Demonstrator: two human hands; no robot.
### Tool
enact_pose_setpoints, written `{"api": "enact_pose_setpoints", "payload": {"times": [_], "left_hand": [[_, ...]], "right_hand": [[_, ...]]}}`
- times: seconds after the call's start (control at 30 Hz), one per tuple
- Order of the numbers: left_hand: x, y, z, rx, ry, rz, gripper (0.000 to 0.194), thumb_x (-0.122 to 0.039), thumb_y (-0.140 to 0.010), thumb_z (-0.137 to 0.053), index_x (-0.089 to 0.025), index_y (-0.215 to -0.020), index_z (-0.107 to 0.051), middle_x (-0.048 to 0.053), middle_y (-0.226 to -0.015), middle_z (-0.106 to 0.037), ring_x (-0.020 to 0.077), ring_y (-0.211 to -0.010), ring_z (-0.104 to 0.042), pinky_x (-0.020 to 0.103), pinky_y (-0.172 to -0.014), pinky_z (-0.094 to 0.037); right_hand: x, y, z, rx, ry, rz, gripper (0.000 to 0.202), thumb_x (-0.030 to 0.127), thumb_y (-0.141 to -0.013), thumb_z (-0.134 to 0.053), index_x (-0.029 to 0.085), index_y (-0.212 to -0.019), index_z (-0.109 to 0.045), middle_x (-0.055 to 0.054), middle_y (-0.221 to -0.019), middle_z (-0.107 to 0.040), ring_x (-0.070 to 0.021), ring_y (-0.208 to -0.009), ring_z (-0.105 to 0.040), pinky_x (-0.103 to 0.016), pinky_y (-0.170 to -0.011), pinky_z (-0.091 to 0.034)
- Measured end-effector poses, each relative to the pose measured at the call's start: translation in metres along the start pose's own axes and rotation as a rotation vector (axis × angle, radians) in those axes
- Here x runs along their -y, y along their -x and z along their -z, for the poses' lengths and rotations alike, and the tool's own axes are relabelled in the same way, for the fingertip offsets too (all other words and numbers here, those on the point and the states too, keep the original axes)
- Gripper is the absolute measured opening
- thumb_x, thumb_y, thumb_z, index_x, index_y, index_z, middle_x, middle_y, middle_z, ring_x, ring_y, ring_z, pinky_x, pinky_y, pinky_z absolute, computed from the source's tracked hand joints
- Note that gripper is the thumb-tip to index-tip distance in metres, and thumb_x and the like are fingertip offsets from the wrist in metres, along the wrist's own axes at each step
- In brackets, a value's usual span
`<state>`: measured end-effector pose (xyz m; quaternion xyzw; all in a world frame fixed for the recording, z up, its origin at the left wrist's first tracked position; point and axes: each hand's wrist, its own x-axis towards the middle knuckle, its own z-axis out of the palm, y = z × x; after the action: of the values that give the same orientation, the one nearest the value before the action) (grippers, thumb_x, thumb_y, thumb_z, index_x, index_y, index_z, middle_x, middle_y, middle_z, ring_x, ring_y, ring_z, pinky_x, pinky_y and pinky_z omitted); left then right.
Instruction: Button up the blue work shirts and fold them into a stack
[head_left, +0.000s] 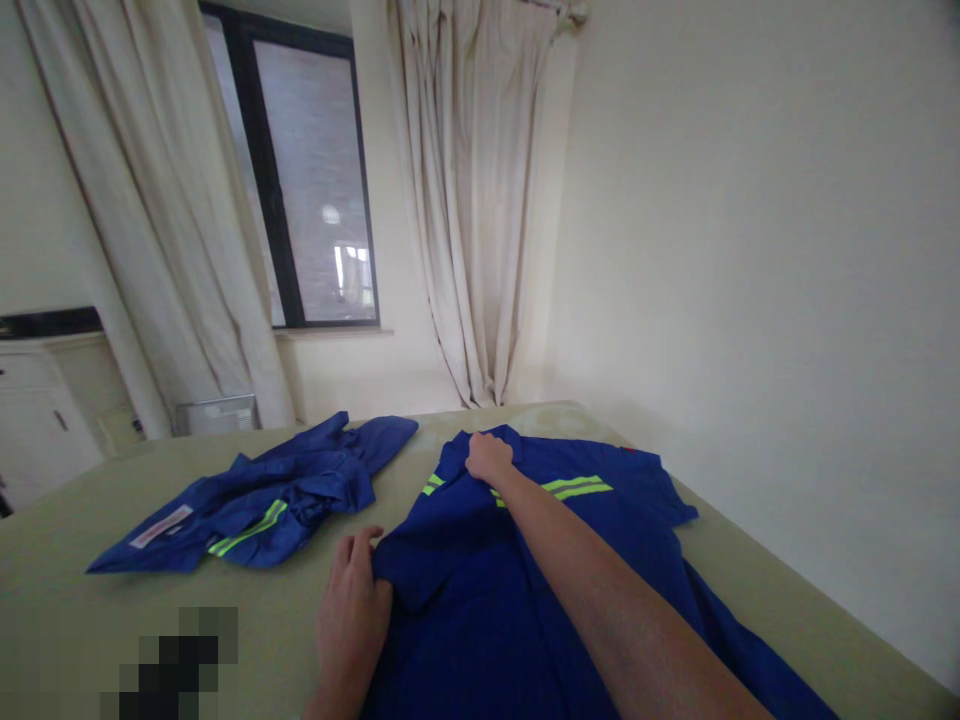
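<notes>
A blue work shirt [465,620] with yellow-green and grey reflective stripes lies spread on the pale green bed surface. At its collar end, my right hand [489,457] is closed on the fabric near the top of the front, its forearm crossing over the shirt. My left hand [352,600] is at the shirt's left edge, thumb and forefinger pinching the cloth there. To the left lies a second, crumpled blue garment [315,480] with a similar stripe and a white label [161,527]; neither hand touches it.
A plain wall [787,300] runs along the right side of the bed [435,420]. Behind the bed hang beige curtains [480,200] beside a dark-framed window [315,190]. A white cabinet [45,400] stands at the far left. A pixelated patch covers the lower left corner.
</notes>
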<state>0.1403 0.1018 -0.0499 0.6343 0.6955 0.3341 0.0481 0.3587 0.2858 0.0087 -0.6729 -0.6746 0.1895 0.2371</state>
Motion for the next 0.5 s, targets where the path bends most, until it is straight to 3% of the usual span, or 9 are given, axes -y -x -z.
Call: {"api": "enact_pose_setpoints", "payload": {"times": [0.1, 0.17, 0.23, 0.33, 0.5], "left_hand": [[0.003, -0.003, 0.0, 0.01, 0.0, 0.043, 0.051, 0.0, -0.079, -0.044, -0.021, -0.124, -0.054, 0.009, -0.12, -0.061, 0.024, -0.107, -0.063, 0.036, -0.095, -0.048], [0.005, -0.005, -0.001, 0.031, 0.013, 0.037, 0.049, 0.001, -0.078, -0.044, -0.021, -0.12, -0.056, 0.009, -0.118, -0.064, 0.0246, -0.112, -0.063, 0.036, -0.1, -0.046], [0.007, -0.006, -0.003, 0.059, 0.023, 0.053, 0.048, 0.001, -0.078, -0.045, -0.022, -0.119, -0.056, 0.008, -0.12, -0.067, 0.0248, -0.113, -0.064, 0.035, -0.1, -0.046], [0.007, -0.005, -0.003, 0.121, 0.019, 0.133, 0.052, -0.001, -0.079, -0.043, -0.025, -0.124, -0.054, 0.006, -0.122, -0.069, 0.0252, -0.108, -0.068, 0.034, -0.091, -0.048], [0.007, -0.005, -0.004, 0.142, 0.048, 0.104, 0.054, 0.004, -0.077, -0.04, -0.026, -0.119, -0.057, 0.004, -0.119, -0.069, 0.0217, -0.106, -0.067, 0.031, -0.09, -0.047]], "right_hand": [[-0.009, 0.012, -0.006, 0.077, -0.103, -0.008, 0.038, 0.053, -0.089, -0.067, 0.017, -0.088, -0.076, -0.015, -0.1, -0.077, -0.0305, -0.103, -0.071, -0.035, -0.085, -0.052], [-0.012, 0.02, -0.011, 0.149, -0.183, 0.008, 0.041, 0.057, -0.087, -0.069, 0.017, -0.091, -0.077, -0.011, -0.097, -0.078, -0.0264, -0.094, -0.073, -0.031, -0.08, -0.054], [-0.011, 0.024, -0.014, 0.196, -0.249, 0.033, 0.043, 0.049, -0.078, -0.081, 0.019, -0.108, -0.075, -0.006, -0.101, -0.078, -0.0215, -0.089, -0.073, -0.026, -0.075, -0.055], [-0.009, 0.018, -0.01, 0.201, -0.287, 0.043, 0.06, 0.034, -0.072, -0.086, 0.026, -0.128, -0.066, -0.002, -0.108, -0.077, -0.0185, -0.087, -0.074, -0.024, -0.072, -0.055], [-0.016, 0.003, -0.005, 0.14, -0.173, -0.037, 0.051, 0.022, -0.056, -0.091, 0.019, -0.104, -0.075, -0.012, -0.102, -0.077, -0.033, -0.095, -0.073, -0.036, -0.077, -0.056]]}}
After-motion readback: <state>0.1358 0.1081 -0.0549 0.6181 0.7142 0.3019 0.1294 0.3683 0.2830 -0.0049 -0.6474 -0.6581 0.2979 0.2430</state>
